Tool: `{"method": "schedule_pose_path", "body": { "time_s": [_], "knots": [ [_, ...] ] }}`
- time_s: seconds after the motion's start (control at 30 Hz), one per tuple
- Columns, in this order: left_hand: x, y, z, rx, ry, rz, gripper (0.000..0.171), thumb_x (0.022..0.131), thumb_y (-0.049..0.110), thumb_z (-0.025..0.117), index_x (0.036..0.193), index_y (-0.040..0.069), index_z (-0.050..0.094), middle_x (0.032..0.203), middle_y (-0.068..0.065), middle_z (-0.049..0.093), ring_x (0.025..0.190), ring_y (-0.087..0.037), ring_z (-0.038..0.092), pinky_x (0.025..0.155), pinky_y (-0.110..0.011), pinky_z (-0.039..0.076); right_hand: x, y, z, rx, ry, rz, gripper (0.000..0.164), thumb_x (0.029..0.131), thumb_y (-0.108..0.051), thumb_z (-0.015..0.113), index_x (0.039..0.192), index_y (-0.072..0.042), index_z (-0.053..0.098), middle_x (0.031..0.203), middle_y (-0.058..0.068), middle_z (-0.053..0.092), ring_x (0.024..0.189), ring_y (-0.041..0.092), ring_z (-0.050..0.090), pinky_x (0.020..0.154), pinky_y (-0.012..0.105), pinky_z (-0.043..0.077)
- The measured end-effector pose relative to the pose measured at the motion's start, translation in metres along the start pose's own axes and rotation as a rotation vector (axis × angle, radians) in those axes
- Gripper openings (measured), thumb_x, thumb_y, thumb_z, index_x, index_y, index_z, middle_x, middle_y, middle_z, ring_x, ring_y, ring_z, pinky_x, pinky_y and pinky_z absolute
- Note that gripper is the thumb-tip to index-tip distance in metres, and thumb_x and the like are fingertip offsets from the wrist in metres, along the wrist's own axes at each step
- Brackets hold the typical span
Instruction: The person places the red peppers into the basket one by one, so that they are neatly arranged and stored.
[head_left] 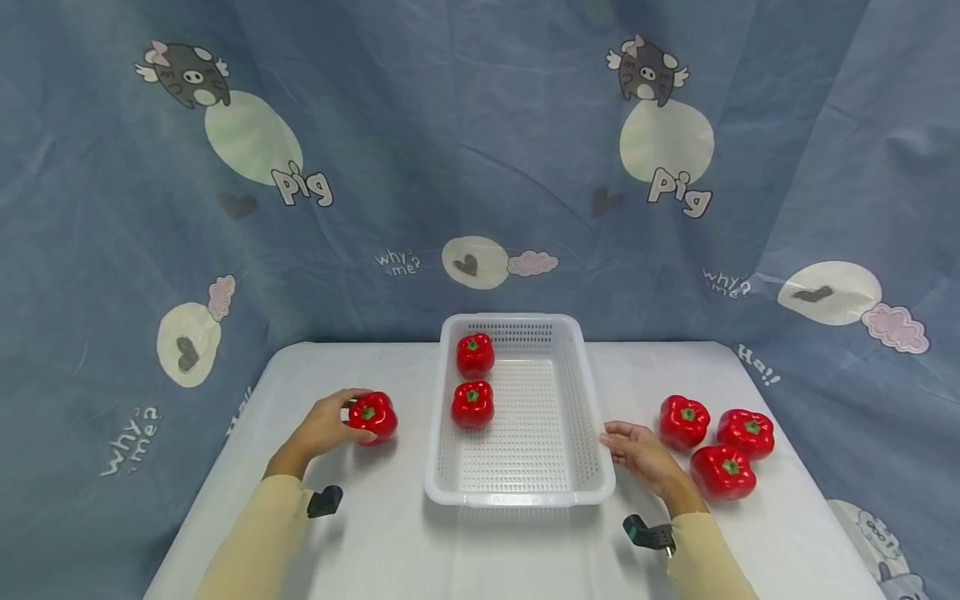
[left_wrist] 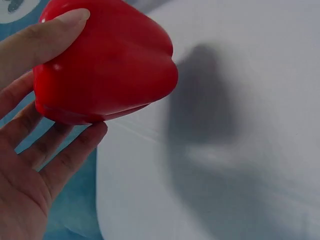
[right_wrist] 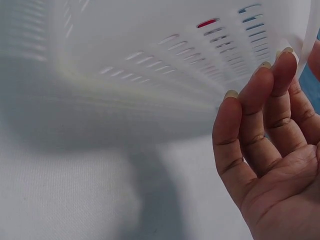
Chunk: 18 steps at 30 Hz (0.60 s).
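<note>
Left of the basket, my left hand (head_left: 330,423) grips a red bell pepper (head_left: 373,417) between thumb and fingers. In the left wrist view this bell pepper (left_wrist: 107,62) hangs over the white surface, its shadow apart from it. My right hand (head_left: 641,452) holds the right side of a white plastic basket (head_left: 517,498). The right wrist view has the fingers (right_wrist: 255,95) bent against the slotted outer wall, under the rim, with the thumb partly cut off at the edge. Two red bell peppers (head_left: 475,356) (head_left: 472,405) sit along the basket's left side.
Right of my right hand, three more red bell peppers (head_left: 683,422) (head_left: 746,434) (head_left: 723,472) lie grouped on the white table (head_left: 382,533). A blue cloth (head_left: 480,167) with printed pigs hangs behind the table and shows along both sides.
</note>
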<state>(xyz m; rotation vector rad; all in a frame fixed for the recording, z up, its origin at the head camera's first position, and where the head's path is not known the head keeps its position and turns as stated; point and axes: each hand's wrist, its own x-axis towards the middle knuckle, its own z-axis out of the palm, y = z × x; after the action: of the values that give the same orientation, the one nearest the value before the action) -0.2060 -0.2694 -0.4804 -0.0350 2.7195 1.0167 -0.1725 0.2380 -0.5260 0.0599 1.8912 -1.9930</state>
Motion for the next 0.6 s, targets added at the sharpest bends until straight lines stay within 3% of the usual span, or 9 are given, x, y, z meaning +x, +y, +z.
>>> {"method": "schedule_pose_path", "body": {
  "time_s": [0.2,0.6],
  "knots": [
    [-0.007,0.012,-0.009,-0.029,-0.010,0.031,0.088,0.067,0.020,0.088,0.141,0.007,0.042,0.138,-0.025,0.042,0.124,-0.047,0.040,0.084,-0.050,0.054,0.000,0.000,0.000,-0.011,0.004,-0.005,0.035,0.092,-0.024,0.066,0.120,-0.004,0.061,0.110,0.001,0.069,0.095,0.019,0.066,0.088,0.030,0.052],
    [-0.017,0.035,-0.025,-0.118,-0.039,0.172,0.088,0.064,0.020,0.089,0.139,0.008,0.045,0.135,-0.022,0.046,0.122,-0.045,0.042,0.079,-0.044,0.056,0.001,0.001,-0.001,-0.011,-0.002,-0.011,0.034,0.092,-0.024,0.066,0.119,-0.003,0.061,0.109,0.000,0.069,0.094,0.019,0.067,0.088,0.031,0.052]
  ]
}}
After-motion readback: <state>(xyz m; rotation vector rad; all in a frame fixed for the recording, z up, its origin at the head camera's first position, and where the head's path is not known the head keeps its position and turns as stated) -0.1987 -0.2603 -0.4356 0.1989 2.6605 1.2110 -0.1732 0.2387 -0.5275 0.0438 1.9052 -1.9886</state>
